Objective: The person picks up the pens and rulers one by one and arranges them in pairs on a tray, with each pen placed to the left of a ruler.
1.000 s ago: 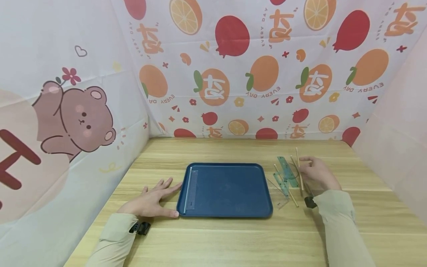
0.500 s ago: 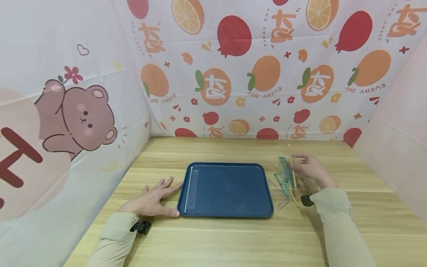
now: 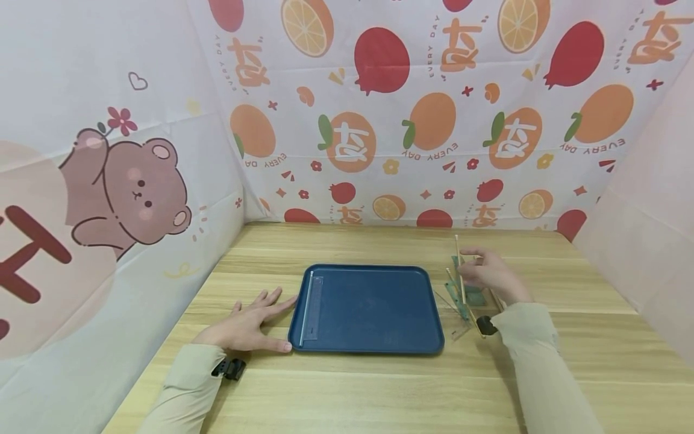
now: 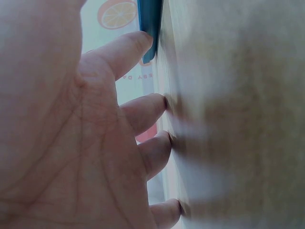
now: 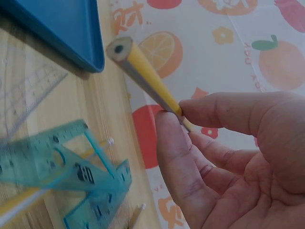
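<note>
My right hand [image 3: 496,277] pinches a yellow-and-grey pencil [image 5: 150,76] between thumb and fingertips, raised over the pile right of the tray. In the right wrist view its flat, unsharpened end points toward the camera. Below it lie teal see-through set squares [image 5: 81,169], another yellow pencil [image 5: 21,205] and a clear scale with markings [image 5: 28,98]. With fingers spread, my left hand [image 3: 244,325] rests on the table, thumb and index finger at the left edge of the blue tray [image 3: 374,313]. Inside the tray, a pale pencil [image 3: 307,307] and a clear ruler [image 3: 315,310] lie side by side along the left.
The wooden table [image 3: 358,392] runs back to a fruit-print cloth [image 3: 379,138]. A bear-print cloth [image 3: 135,193] hangs at the left and a pale cloth [image 3: 640,211] at the right. Another stick-like piece [image 3: 496,299] lies partly hidden beneath the right hand.
The right hand has moved left with the pencil, from the right side of the pile to above it and closer to the tray. The left hand and tray have stayed put.
</note>
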Demonstrator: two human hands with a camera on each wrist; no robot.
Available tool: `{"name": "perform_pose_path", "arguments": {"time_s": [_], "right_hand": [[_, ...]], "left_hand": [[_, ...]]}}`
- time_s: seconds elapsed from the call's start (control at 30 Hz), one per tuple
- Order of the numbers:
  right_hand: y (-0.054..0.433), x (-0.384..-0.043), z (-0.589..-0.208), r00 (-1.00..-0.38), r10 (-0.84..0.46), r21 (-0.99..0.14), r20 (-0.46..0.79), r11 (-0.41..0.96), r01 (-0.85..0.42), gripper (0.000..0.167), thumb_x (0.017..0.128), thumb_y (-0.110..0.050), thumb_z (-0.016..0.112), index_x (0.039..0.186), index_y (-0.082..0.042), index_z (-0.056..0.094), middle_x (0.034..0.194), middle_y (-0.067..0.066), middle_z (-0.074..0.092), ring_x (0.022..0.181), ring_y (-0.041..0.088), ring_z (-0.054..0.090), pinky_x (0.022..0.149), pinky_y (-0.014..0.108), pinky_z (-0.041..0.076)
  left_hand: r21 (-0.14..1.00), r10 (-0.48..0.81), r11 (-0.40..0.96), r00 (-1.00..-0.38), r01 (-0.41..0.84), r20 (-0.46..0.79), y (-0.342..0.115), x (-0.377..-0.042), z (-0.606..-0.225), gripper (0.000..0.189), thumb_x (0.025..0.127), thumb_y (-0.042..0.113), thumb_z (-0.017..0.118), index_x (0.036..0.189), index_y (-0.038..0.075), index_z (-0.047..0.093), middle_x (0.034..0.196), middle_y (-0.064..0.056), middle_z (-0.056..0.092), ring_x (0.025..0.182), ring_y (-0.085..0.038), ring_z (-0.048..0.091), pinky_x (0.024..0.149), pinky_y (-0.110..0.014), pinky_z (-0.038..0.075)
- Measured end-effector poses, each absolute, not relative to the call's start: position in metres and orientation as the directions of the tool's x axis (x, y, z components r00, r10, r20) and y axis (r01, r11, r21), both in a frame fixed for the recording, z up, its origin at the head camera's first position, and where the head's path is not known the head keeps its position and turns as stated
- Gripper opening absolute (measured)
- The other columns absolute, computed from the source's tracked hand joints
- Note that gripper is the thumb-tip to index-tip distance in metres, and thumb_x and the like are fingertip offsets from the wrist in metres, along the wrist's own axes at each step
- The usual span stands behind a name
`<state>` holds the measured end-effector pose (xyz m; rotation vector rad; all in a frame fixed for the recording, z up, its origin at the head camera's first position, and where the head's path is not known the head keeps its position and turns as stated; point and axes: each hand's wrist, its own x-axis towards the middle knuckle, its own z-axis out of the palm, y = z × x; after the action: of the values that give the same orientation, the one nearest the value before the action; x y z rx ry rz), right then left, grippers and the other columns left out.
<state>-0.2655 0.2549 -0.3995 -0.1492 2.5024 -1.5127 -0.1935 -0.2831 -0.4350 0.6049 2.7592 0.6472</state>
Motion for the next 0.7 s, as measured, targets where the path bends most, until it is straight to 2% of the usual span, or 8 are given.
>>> {"name": "perform_pose_path", "arguments": {"time_s": [0.2, 0.4, 0.7], "right_hand": [[0.241, -0.269, -0.399, -0.973, -0.202, -0.892, -0.114, 0.453, 0.011, 0.066, 0.108, -0.009, 0.059, 0.163, 0.01, 0.028, 0.145, 0.041, 0.056, 0.119, 0.035, 0.072, 0.097, 0.04, 0.065], [0.231, -0.27, -0.398, -0.971, -0.209, -0.9, -0.118, 0.436, 0.016, 0.065, 0.109, -0.009, 0.058, 0.165, 0.007, 0.029, 0.146, 0.04, 0.054, 0.125, 0.041, 0.07, 0.103, 0.048, 0.062], [0.215, -0.272, -0.401, -0.971, -0.211, -0.896, -0.115, 0.444, 0.01, 0.063, 0.109, -0.007, 0.059, 0.164, 0.006, 0.032, 0.14, 0.038, 0.061, 0.12, 0.041, 0.072, 0.1, 0.047, 0.064]], "left_hand": [[0.464, 0.446, 0.817, -0.885, 0.341, -0.136, -0.284, -0.195, -0.436, 0.106, 0.084, 0.063, 0.085, 0.17, 0.027, 0.035, 0.178, -0.028, 0.014, 0.162, -0.06, 0.005, 0.112, -0.094, -0.001], [0.461, 0.446, 0.82, -0.884, 0.34, -0.14, -0.284, -0.195, -0.436, 0.106, 0.084, 0.063, 0.085, 0.17, 0.028, 0.035, 0.178, -0.027, 0.014, 0.163, -0.059, 0.005, 0.112, -0.093, 0.0], [0.47, 0.445, 0.818, -0.883, 0.332, -0.151, -0.284, -0.194, -0.435, 0.106, 0.083, 0.063, 0.085, 0.17, 0.028, 0.035, 0.179, -0.027, 0.014, 0.163, -0.059, 0.005, 0.113, -0.093, 0.0]]}}
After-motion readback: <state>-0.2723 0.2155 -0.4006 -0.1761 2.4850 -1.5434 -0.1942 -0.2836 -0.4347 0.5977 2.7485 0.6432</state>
